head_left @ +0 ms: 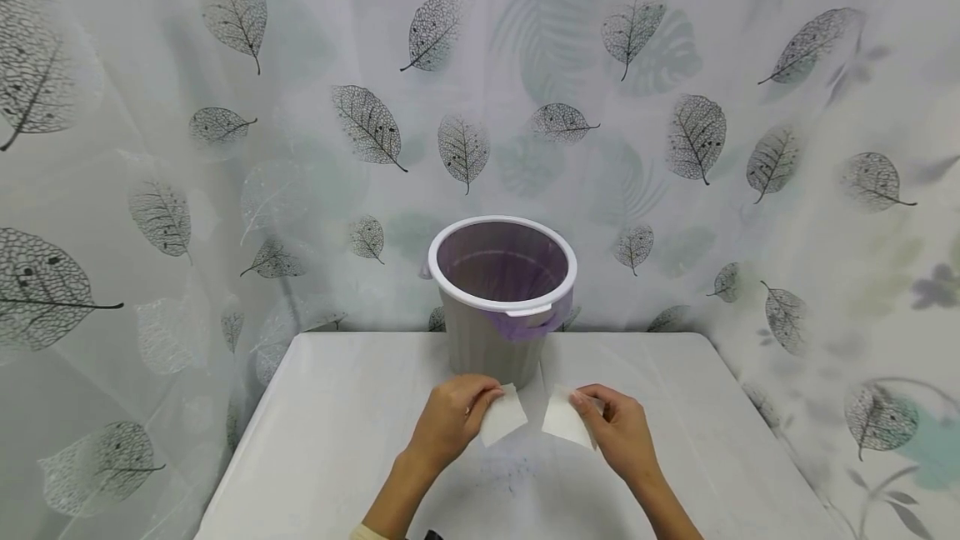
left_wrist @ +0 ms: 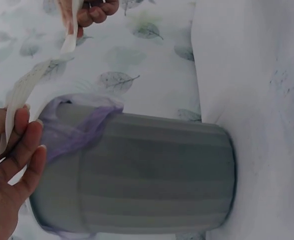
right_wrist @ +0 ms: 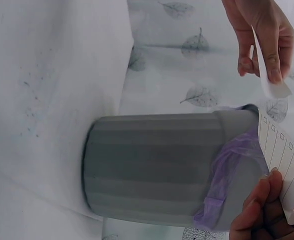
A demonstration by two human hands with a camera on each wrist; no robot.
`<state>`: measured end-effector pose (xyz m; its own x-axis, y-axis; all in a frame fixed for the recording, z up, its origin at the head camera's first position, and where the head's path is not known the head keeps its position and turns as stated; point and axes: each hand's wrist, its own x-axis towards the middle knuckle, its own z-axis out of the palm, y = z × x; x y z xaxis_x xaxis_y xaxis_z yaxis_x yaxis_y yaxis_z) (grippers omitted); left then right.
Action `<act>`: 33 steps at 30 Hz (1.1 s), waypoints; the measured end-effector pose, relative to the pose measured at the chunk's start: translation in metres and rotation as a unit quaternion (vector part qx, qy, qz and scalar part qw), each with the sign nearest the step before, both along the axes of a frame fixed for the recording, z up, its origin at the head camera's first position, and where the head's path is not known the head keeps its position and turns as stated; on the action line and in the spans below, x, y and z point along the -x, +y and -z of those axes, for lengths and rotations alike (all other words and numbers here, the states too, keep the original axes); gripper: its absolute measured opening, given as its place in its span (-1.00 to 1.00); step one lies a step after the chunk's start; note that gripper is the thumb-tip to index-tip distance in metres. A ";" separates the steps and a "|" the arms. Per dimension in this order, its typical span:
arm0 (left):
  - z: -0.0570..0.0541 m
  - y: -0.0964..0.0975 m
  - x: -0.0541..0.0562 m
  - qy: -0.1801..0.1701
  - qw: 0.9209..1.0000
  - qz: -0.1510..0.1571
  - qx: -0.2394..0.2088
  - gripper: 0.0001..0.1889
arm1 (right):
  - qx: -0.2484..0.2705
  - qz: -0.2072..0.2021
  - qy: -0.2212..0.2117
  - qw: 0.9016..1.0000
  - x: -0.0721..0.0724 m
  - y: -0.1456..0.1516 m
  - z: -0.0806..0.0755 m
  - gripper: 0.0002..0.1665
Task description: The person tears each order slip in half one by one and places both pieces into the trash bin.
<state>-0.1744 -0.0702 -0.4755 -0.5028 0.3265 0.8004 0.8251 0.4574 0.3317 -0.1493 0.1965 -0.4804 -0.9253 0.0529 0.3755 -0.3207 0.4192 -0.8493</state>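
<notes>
My left hand (head_left: pixel 448 417) pinches a small white piece of paper (head_left: pixel 504 417) between thumb and fingers. In my right hand (head_left: pixel 621 433) is a second white piece of paper (head_left: pixel 566 418), gripped the same way. A narrow gap separates the two pieces in the head view. Printed lines and small boxes run along the right-hand piece of paper (right_wrist: pixel 281 155) in the right wrist view. Just beyond both hands stands a grey trash bin (head_left: pixel 483 340) with a white rim, upright. A purple bag (head_left: pixel 528 325) lines it and folds over the rim.
The bin stands on a white table (head_left: pixel 337 415), near its far edge. Faint blue marks (head_left: pixel 512 473) show on the tabletop in front of the hands. Behind and on both sides hangs a pale curtain (head_left: pixel 300 132) with a leaf print.
</notes>
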 end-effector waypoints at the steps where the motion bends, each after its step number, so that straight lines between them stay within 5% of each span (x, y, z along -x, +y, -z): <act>1: -0.001 -0.001 0.000 0.000 1.000 -0.001 -0.002 -0.92 | -0.002 0.001 0.000 1.000 0.000 0.001 0.000 -0.86; 9: -0.014 -0.007 0.004 -0.011 1.000 0.005 -0.011 -0.96 | -0.002 -0.015 0.025 1.000 0.007 0.002 -0.012 -0.85; 14: -0.032 -0.008 0.010 0.016 1.000 0.006 -0.011 -0.95 | 0.008 -0.033 0.061 0.998 0.012 -0.002 -0.033 -0.91; 23: -0.074 -0.011 0.038 0.065 0.997 -0.005 -0.048 -0.94 | 0.031 -0.068 0.123 0.990 0.034 -0.019 -0.079 -0.92; 33: -0.100 -0.007 0.073 0.070 0.993 -0.016 -0.091 -0.96 | 0.068 -0.104 0.138 0.983 0.077 -0.034 -0.107 -0.88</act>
<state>-0.2476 -0.0768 -0.3754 -0.3903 0.1548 0.9076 0.8546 0.4276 0.2946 -0.2263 0.1627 -0.3730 -0.7859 -0.0596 0.6155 -0.6127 0.2095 -0.7621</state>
